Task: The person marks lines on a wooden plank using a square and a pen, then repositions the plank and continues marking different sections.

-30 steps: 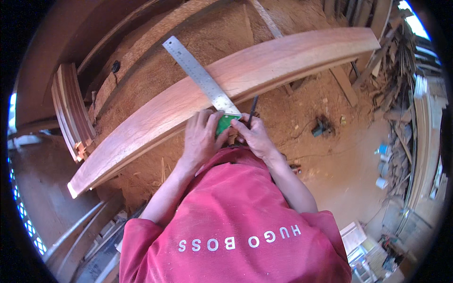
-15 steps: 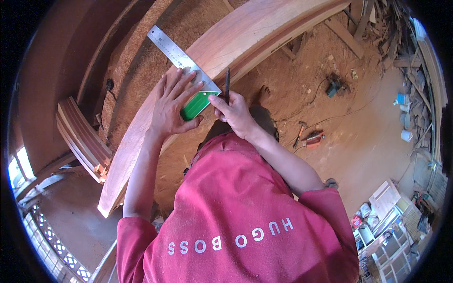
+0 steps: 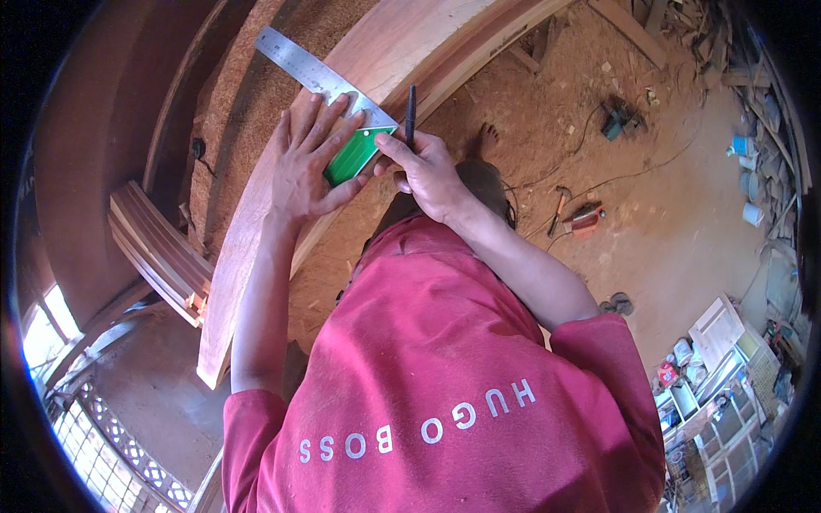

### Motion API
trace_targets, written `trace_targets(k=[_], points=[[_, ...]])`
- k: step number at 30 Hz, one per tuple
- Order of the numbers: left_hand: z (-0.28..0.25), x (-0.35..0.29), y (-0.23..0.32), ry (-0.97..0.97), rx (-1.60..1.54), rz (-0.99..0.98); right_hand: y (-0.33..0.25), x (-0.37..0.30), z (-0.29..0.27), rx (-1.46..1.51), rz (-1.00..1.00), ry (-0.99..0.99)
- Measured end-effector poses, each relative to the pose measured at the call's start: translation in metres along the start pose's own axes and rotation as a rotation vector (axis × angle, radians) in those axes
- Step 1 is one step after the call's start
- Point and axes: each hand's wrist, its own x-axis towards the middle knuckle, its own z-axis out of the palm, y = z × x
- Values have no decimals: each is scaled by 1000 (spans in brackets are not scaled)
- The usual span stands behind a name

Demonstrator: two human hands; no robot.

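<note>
A try square with a steel blade [image 3: 295,64] and a green handle [image 3: 346,158] lies across a long curved wooden beam [image 3: 385,47]. My left hand [image 3: 299,179] holds the square, its fingers spread over the blade and its thumb by the handle's lower end. A dark pencil [image 3: 410,115] stands up from my right hand [image 3: 438,184], whose fingers are closed around it. The right thumb rests at the corner where handle and blade meet. Part of the handle is hidden under my left fingers, and the pencil's lower end is hidden by my right hand.
Several curved wooden pieces [image 3: 158,252] are stacked at the left. On the dusty floor at right are a hammer [image 3: 561,205], a red tool [image 3: 585,219], a greenish power tool [image 3: 617,124] and cords. Buckets [image 3: 753,186] and wood scraps line the right edge.
The view has shifted, so the beam, square and both hands appear higher in the picture. My hands keep their hold, with the square and pencil close to the same arrangement.
</note>
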Motion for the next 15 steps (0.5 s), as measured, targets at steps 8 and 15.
trace_targets(k=[8,15], points=[[3,3,-1,3,-27,-1,4,3,4,10,-98,37],[8,1,-3,27,-46,-1,0,1,0,-24,-85,3]])
